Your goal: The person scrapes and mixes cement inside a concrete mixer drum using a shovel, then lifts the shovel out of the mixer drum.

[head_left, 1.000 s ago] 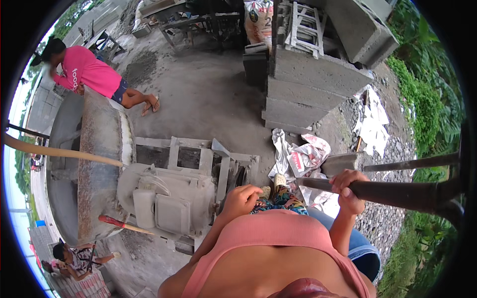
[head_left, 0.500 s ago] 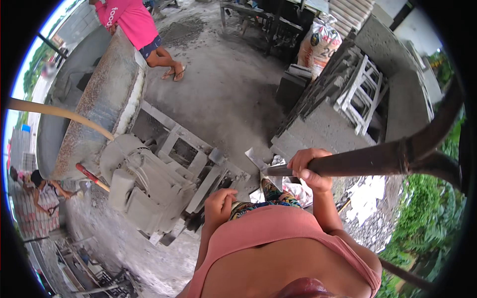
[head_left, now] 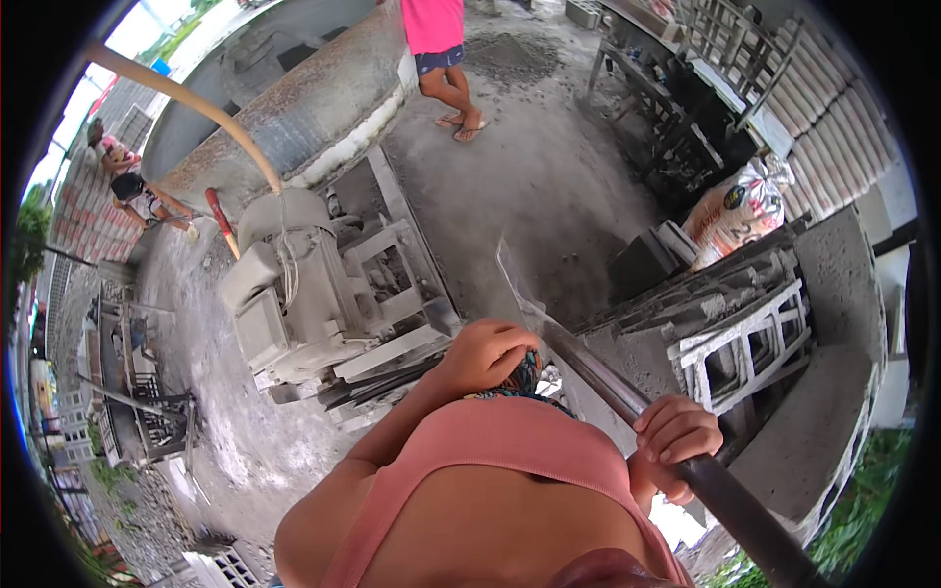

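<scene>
My right hand (head_left: 676,443) is wrapped round the dark metal shaft of a shovel (head_left: 740,510). The shaft slants from the lower right toward the middle, and its thin blade (head_left: 520,279) points up and away from me. In front of my waist my left hand (head_left: 487,359) is loosely closed, with nothing visible in it. It is beside patterned cloth (head_left: 526,377) and apart from the shaft. Just left of it stands a dust-covered machine (head_left: 304,294) with a motor-like housing and a metal frame.
Ahead, a person in a pink top (head_left: 433,24) stands beside a large rusty metal trough (head_left: 323,108). Right of me are a low concrete wall (head_left: 833,412), a pale openwork frame (head_left: 750,343) and a filled sack (head_left: 735,211). A curved pole (head_left: 196,103) and two people are at left.
My view has turned left, so the machine and the pink-topped person sit farther right. The shovel has swung from level to slanted, my right hand still gripping it. My left hand has risen.
</scene>
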`<action>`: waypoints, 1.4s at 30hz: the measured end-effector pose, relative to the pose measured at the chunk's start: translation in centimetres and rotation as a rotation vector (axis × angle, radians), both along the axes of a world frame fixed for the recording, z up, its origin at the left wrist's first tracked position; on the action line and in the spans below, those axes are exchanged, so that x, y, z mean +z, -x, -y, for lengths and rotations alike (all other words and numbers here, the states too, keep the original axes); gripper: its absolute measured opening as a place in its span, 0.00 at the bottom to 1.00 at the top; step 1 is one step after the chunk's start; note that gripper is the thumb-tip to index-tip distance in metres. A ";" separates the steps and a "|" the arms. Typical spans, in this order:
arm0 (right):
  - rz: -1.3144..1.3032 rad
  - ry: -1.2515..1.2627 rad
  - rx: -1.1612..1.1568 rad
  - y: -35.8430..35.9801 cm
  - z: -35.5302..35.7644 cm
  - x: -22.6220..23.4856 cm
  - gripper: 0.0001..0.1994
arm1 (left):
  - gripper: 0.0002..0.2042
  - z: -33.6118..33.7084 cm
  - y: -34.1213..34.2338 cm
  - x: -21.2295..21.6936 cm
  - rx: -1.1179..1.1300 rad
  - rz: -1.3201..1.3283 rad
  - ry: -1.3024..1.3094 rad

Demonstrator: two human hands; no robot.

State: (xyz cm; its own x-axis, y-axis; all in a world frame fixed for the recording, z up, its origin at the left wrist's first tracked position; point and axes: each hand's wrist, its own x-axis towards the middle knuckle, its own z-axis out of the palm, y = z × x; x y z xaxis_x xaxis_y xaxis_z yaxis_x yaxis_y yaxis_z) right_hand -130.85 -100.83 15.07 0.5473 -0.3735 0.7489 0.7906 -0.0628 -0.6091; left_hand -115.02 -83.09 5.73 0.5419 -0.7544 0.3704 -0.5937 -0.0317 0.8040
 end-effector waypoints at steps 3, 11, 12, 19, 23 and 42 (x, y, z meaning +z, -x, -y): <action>0.050 0.022 0.008 -0.1 1.3 -0.5 0.20 | 0.09 2.1 -1.4 1.1 -0.033 0.132 0.010; 0.049 0.004 -0.107 -2.1 2.5 -0.3 0.20 | 0.10 8.2 -7.8 1.3 -0.007 -0.087 0.185; 0.048 -0.003 -0.113 -2.7 2.8 -0.5 0.20 | 0.10 9.0 -9.0 1.2 -0.023 -0.117 0.178; -0.121 -0.026 -0.397 -9.8 5.0 -1.1 0.23 | 0.10 13.3 -19.4 -0.6 -0.052 -0.195 0.164; -0.270 0.042 -0.403 -14.5 6.7 -0.8 0.22 | 0.10 14.2 -27.3 -0.6 0.012 -0.333 0.027; -0.423 0.069 -0.023 -36.2 12.0 -3.0 0.19 | 0.13 8.2 -43.3 -5.4 0.133 -0.218 -0.775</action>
State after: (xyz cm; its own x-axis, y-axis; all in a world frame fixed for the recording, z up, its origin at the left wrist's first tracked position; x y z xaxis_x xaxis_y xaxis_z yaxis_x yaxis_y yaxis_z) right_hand -94.70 -112.80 12.05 0.8036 -0.3464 0.4839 0.4700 -0.1293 -0.8731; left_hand -71.72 -91.25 0.36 0.6448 -0.6771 -0.3547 -0.3780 -0.6858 0.6219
